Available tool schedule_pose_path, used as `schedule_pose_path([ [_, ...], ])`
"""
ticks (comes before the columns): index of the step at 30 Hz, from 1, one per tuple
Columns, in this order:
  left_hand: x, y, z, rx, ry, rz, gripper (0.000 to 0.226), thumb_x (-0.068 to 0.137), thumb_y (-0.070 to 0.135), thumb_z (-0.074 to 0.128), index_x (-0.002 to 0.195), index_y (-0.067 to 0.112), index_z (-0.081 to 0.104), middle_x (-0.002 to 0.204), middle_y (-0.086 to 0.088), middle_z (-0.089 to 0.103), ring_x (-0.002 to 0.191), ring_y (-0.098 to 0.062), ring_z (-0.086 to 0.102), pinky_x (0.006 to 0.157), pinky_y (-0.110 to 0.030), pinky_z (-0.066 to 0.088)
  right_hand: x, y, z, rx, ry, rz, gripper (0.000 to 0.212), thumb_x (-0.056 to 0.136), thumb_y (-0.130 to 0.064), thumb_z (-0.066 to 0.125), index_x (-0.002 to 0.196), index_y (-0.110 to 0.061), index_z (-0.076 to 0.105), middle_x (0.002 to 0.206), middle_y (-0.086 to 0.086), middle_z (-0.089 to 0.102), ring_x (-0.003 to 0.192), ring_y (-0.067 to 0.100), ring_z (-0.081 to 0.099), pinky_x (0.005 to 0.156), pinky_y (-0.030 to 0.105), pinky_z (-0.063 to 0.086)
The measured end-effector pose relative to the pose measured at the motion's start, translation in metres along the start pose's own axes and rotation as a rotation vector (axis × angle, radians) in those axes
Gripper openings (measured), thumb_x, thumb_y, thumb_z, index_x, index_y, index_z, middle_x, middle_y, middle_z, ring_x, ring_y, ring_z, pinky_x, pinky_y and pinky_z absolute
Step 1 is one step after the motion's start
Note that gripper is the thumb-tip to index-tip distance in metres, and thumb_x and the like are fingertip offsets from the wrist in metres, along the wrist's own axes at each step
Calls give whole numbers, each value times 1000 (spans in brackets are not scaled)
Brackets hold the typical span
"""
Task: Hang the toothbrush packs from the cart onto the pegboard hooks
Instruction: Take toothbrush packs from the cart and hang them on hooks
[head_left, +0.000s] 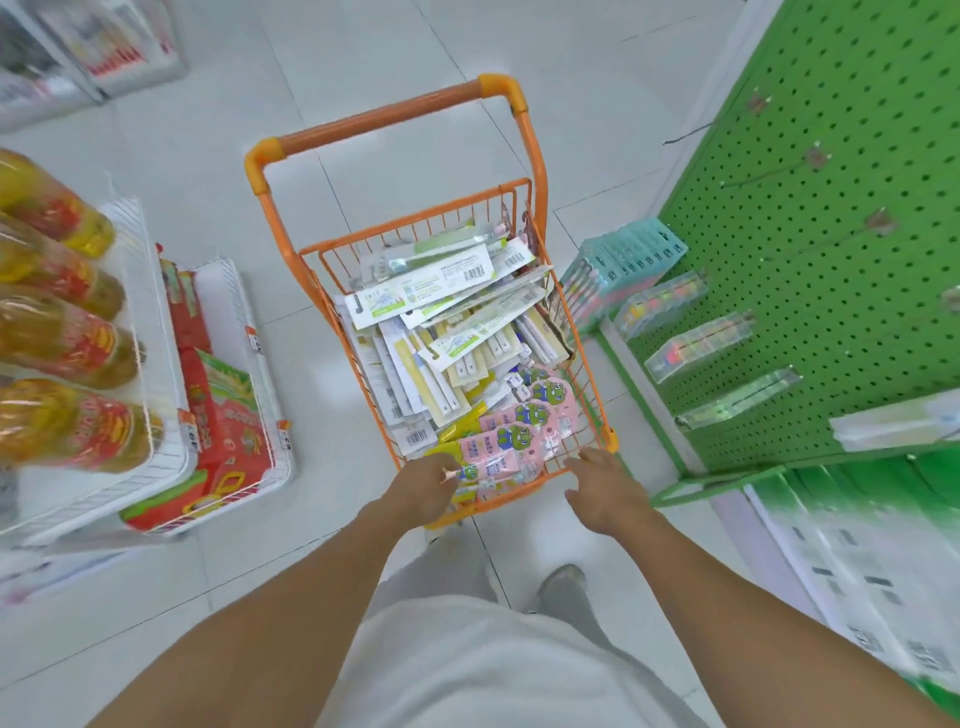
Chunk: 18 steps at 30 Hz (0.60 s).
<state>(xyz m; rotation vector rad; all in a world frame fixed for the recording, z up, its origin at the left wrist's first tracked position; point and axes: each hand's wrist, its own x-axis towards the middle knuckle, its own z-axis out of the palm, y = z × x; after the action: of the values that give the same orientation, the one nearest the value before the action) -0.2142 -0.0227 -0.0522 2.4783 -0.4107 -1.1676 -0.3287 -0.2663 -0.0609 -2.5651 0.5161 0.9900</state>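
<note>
left hand (423, 488) grips pink pack (501, 457) | right hand (605, 491) over cart (582, 364) rim

Very little can actually be read. Beyond the left hand (423, 488), the white toothbrush packs (431, 291) piled in the cart (395, 122) carry barcodes (470, 274) and fine print, all too small and blurred to make out. The pink packs (519, 431) just beyond that hand show a green cartoon frog and some characters, unreadable. Well to the left of the left hand, price tags (283, 434) on the white wire shelf edge bear digits that seem to be "69", though blurred. Red labels on the oil bottles (57, 358) farther left are illegible.
</note>
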Motion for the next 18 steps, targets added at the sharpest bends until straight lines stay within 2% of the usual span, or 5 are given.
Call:
schedule_pose_path([
  [3,-8,3,-12,-92,68,-33,27,96,33,58,119,20,63,107,-4,68,98,-22,63,86,-32,51,1,-6,-11,98,7,-9,49,98,-32,53,145,-21,46,150,8,43,139,27,39,111,42,40],
  [6,-3,11,-47,-231,294,-3,25,92,37,64,110,21,64,94,4,66,83,-18,65,77,-34,55,6,-33,-43,379,189,-51,47,93,-28,66,138,-14,57,142,8,56,129,26,53,105,36,43],
  [9,21,17,-87,-241,532,69,31,92,31,64,121,19,60,107,0,64,91,-20,63,79,-33,51,13,-75,-84,468,340,-168,41,92,-22,68,131,-14,61,128,5,62,115,24,60,96,36,48],
  [14,85,6,-129,84,450,119,50,94,3,51,139,25,50,140,-3,50,123,-25,52,93,-36,47,50,-138,-112,91,331,-275,51,94,-24,66,142,-21,49,140,4,52,128,27,49,95,45,51],
  [18,121,0,-125,269,415,224,44,89,3,62,125,27,60,125,-2,52,111,-26,54,77,-45,55,91,-163,-96,-235,292,-264,52,92,-22,67,139,-16,45,135,7,51,125,29,46,90,41,50],
])
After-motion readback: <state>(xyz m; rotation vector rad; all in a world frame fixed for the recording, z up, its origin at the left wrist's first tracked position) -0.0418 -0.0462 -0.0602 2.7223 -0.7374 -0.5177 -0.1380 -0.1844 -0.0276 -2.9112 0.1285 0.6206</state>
